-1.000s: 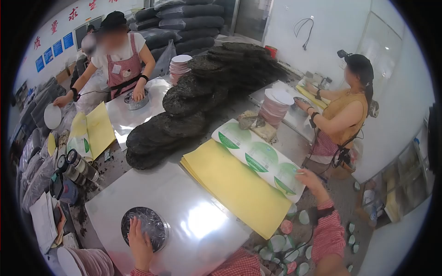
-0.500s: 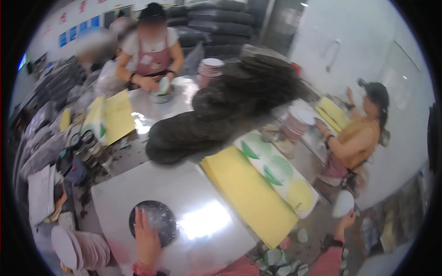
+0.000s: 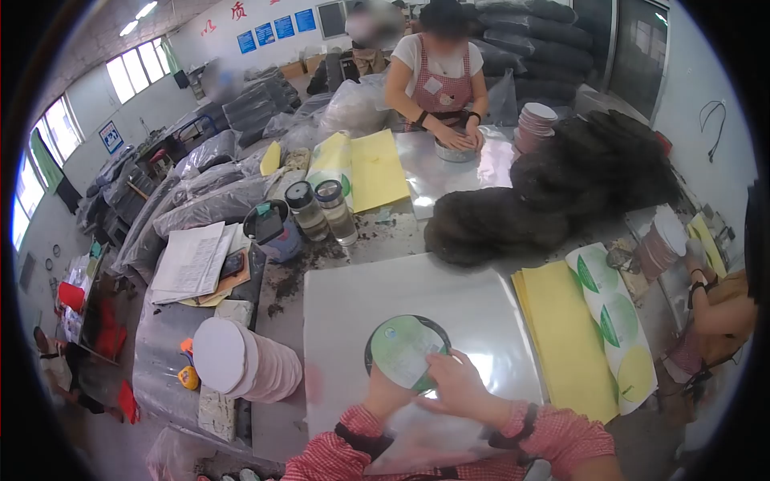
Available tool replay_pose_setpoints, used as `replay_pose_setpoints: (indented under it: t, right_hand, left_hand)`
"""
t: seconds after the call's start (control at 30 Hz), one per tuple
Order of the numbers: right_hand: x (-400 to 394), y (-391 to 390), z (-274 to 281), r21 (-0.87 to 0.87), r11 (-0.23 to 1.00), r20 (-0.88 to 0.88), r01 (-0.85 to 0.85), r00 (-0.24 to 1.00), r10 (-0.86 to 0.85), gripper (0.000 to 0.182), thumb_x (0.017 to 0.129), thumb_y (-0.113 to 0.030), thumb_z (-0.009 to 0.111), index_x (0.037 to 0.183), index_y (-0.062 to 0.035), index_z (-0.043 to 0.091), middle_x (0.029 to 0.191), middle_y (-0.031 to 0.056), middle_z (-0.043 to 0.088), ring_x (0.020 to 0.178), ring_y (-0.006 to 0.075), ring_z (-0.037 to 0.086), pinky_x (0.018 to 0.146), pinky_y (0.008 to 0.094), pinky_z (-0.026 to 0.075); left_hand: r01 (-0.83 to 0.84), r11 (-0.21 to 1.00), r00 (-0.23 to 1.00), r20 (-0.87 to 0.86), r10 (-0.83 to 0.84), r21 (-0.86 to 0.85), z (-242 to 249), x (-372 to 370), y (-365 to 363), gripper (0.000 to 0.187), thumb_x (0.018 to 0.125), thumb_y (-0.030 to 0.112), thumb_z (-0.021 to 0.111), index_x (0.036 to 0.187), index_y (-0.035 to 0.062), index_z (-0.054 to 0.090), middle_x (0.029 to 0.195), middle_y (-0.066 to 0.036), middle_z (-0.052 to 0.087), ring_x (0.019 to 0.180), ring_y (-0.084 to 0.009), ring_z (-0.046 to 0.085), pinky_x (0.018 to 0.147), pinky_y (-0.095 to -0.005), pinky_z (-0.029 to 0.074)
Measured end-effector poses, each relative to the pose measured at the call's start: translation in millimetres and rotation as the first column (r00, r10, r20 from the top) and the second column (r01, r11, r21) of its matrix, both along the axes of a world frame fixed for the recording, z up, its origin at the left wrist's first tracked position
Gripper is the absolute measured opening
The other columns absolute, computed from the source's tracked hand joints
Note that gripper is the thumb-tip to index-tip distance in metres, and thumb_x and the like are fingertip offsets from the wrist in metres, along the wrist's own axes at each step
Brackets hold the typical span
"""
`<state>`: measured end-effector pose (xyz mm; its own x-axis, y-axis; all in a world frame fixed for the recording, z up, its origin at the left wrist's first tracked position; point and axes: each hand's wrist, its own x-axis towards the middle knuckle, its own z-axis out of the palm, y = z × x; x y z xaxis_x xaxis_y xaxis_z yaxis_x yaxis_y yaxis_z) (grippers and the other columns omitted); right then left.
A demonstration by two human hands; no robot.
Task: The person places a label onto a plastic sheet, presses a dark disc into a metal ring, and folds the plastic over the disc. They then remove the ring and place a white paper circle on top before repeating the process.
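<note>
A round green and white paper label (image 3: 399, 346) lies over a dark round piece (image 3: 443, 333), whose rim shows around it on the shiny metal sheet (image 3: 345, 297). My right hand (image 3: 464, 386) grips the label at its lower right edge, thumb and fingers closed there. At the lower left edge is my left hand (image 3: 387, 394); its fingers are hidden beneath the label. To the left stands a tilted stack of pale round discs (image 3: 257, 361).
Yellow sheets (image 3: 561, 337) and a printed label strip (image 3: 613, 329) lie on the right. Dark fibrous heaps (image 3: 497, 224) sit beyond the sheet. Two glass jars (image 3: 337, 212) and papers (image 3: 192, 260) are at left. A co-worker (image 3: 441, 76) works across the table, another person (image 3: 722, 305) at right.
My view has swung left. My right hand has come from the far right, beside the loose labels, to the dark round piece, bringing a label over it. My left hand no longer lies flat on top.
</note>
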<state>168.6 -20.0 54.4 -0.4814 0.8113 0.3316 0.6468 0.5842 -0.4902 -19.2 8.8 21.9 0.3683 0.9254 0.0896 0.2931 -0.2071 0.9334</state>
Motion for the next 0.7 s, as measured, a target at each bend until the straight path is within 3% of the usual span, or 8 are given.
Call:
replay_pose_setpoints:
  t: [0.1,0.17,0.23,0.3,0.4,0.47,0.63,0.7]
  right_hand:
    - [-0.4,13.8,26.9,-0.231,0.972,0.001,0.046,0.999,-0.047,0.046,0.094,-0.034,0.065,0.118,0.0039,0.059,0.135,0.0279,0.057,0.13,0.0379,0.055,0.114,0.048,0.036]
    - [-19.1,45.4,10.6,-0.403,0.912,-0.533,-0.083,0.831,-0.16,0.062,0.098,-0.037,0.059,0.141,0.0048,0.046,0.143,0.029,0.05,0.138,0.0362,0.048,0.116,0.0533,0.032]
    - [-35.4,52.8,-31.2,-0.506,0.855,-0.545,-0.112,0.81,-0.216,0.073,0.101,-0.041,0.052,0.155,0.0016,0.029,0.155,0.0286,0.036,0.146,0.0382,0.036,0.117,0.0592,0.026]
    - [-43.7,50.5,-46.5,-0.131,0.989,-0.104,-0.064,0.993,0.05,0.072,0.101,-0.046,0.048,0.157,-0.0043,0.028,0.161,0.0265,0.026,0.15,0.0414,0.025,0.118,0.0626,0.02]
    - [-53.5,43.8,-30.6,-0.108,0.988,0.188,-0.107,0.974,0.126,0.073,0.097,-0.052,0.052,0.157,-0.0152,0.033,0.163,0.0233,0.023,0.151,0.0436,0.019,0.116,0.0682,0.018]
    - [-57.7,39.8,-36.8,-0.059,0.993,0.311,-0.105,0.943,0.118,0.075,0.093,-0.058,0.055,0.156,-0.0201,0.038,0.163,0.0212,0.025,0.152,0.0422,0.018,0.115,0.0713,0.016]
    - [-40.8,39.8,-30.8,-0.159,0.979,0.23,-0.127,0.96,0.161,0.071,0.091,-0.042,0.066,0.152,-0.0164,0.041,0.157,0.0226,0.034,0.148,0.0437,0.027,0.118,0.0648,0.02]
    - [-28.5,40.2,-42.0,-0.173,0.985,-0.225,0.023,0.972,-0.063,0.073,0.088,-0.025,0.071,0.152,-0.0096,0.04,0.155,0.0248,0.036,0.146,0.0436,0.03,0.12,0.0544,0.024]
  left_hand:
    - [-0.097,0.99,0.995,-0.015,0.099,0.101,5.1,5.9,-0.6,0.075,0.074,0.03,0.087,0.138,0.0091,0.054,0.138,-0.009,0.06,0.126,-0.0252,0.059,0.106,-0.0367,0.045]
    - [0.003,0.984,0.985,-0.172,0.028,0.178,10.3,6.5,1.3,0.073,0.076,0.028,0.085,0.139,0.0081,0.053,0.135,-0.009,0.061,0.125,-0.0252,0.059,0.107,-0.0384,0.044]
    - [0.056,0.971,0.967,-0.254,0.005,0.231,3.3,-16.9,-0.5,0.067,0.082,0.028,0.079,0.14,0.0071,0.052,0.131,-0.01,0.062,0.123,-0.0262,0.059,0.107,-0.0395,0.043]
    - [-0.01,0.994,0.973,0.23,0.036,-0.111,-26.0,-53.7,8.8,0.059,0.087,0.024,0.072,0.139,0.0066,0.052,0.132,-0.011,0.06,0.124,-0.0262,0.058,0.104,-0.0382,0.046]
    - [-0.388,0.913,0.888,0.213,0.408,-0.13,-14.1,-70.5,-12.7,0.053,0.093,0.012,0.061,0.144,0.0082,0.048,0.12,-0.017,0.062,0.11,-0.0195,0.064,0.088,-0.0316,0.053]
    - [-0.364,0.926,0.853,-0.435,0.288,-0.1,-19.4,-74.5,-18.0,0.045,0.093,0.005,0.057,0.138,0.0032,0.054,0.084,-0.013,0.066,0.072,-0.017,0.067,0.059,-0.0307,0.051]
    - [-0.251,0.917,0.798,-0.47,0.378,0.312,52.1,-17.4,-50.1,0.051,0.092,0.012,0.058,0.142,0.0025,0.05,0.069,-0.016,0.065,0.053,-0.0339,0.062,0.051,-0.0438,0.048]
    - [-0.161,0.888,0.77,-0.509,0.386,0.43,63.8,4.3,-64.3,0.052,0.092,0.01,0.057,0.143,0.003,0.05,0.069,-0.016,0.065,0.052,-0.0336,0.062,0.05,-0.0442,0.048]
